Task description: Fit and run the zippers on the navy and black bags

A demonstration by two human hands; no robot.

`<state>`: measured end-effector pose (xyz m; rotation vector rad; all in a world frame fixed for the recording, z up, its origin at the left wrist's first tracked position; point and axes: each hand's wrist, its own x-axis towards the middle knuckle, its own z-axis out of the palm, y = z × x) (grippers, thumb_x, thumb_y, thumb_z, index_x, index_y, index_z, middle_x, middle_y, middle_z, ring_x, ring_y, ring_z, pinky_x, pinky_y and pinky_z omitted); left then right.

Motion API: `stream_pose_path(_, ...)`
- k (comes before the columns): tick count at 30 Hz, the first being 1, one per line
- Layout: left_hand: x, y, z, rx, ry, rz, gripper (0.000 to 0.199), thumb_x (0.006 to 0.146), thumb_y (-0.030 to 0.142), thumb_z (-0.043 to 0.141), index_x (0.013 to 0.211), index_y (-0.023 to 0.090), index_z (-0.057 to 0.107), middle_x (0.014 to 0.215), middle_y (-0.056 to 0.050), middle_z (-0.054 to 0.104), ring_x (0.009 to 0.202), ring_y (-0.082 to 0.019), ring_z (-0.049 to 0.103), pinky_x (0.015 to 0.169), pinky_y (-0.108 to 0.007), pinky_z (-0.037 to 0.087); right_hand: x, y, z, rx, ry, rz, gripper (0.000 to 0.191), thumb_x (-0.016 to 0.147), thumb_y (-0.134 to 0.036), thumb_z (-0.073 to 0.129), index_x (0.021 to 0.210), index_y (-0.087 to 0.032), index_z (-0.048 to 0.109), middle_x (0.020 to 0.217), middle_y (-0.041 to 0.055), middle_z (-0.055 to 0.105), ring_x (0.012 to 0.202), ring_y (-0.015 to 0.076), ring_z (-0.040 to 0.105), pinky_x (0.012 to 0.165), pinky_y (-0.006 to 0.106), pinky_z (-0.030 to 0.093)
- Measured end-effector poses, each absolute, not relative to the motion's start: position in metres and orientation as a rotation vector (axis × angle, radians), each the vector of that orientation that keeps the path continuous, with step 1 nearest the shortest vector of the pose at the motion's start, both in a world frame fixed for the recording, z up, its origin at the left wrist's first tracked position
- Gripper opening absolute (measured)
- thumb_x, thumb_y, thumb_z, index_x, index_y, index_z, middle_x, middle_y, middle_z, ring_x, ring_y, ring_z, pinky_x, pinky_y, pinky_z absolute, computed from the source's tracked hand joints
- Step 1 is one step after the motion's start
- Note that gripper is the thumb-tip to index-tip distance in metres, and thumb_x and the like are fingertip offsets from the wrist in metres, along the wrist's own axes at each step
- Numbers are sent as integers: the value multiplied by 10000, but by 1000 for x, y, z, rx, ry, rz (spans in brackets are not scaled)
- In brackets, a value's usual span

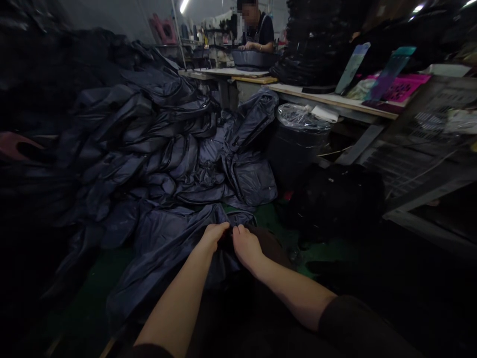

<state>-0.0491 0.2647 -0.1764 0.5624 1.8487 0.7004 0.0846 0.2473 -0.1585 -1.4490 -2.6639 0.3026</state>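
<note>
Both my hands are together low in the middle of the head view, over a dark blue-grey fabric bag (pixel 160 253) that spreads across my lap and down to the floor. My left hand (pixel 214 234) pinches the bag's edge, its thumb stretched toward the right. Close beside it, my right hand (pixel 246 243) has its fingers curled down onto the same edge. What lies right under the fingertips is dark and partly hidden. The bag looks limp and crumpled.
A large heap of similar bags (pixel 156 129) fills the left and centre. A bin with a clear plastic liner (pixel 298 117) stands under a long worktable (pixel 298 90), which holds a pink basket (pixel 406 87). Behind it, another person (pixel 264 32) handles a bag (pixel 253 59).
</note>
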Motion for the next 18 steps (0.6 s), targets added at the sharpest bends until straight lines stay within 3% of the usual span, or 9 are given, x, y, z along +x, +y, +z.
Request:
stream_pose_path(10,-40,263,-171,546,1920,781,262,848,343,535,987,125,574,921,-44,609,753,-132,592,652,-303,516,77,248,-167,-1383,-2553,453,251,878,-73,350,1056,-129,518,961,138,554,829,229,555,666,325,488)
stream_pose_path(15,-40,256,-148,606,2041,872,228,813,338,562,845,117,605,762,-20,617,660,-132,585,618,-288,494,89,255,-171,-1410,-2268,620,160,908,-191,408,978,-153,547,949,107,576,836,205,577,746,322,481)
stream_pose_path(18,-59,225,-116,668,2224,1013,221,759,324,552,851,138,628,764,-35,633,750,-195,604,705,-316,479,119,264,-173,-1437,-2010,707,207,923,-263,402,1053,-160,525,1027,102,573,949,199,564,852,329,456)
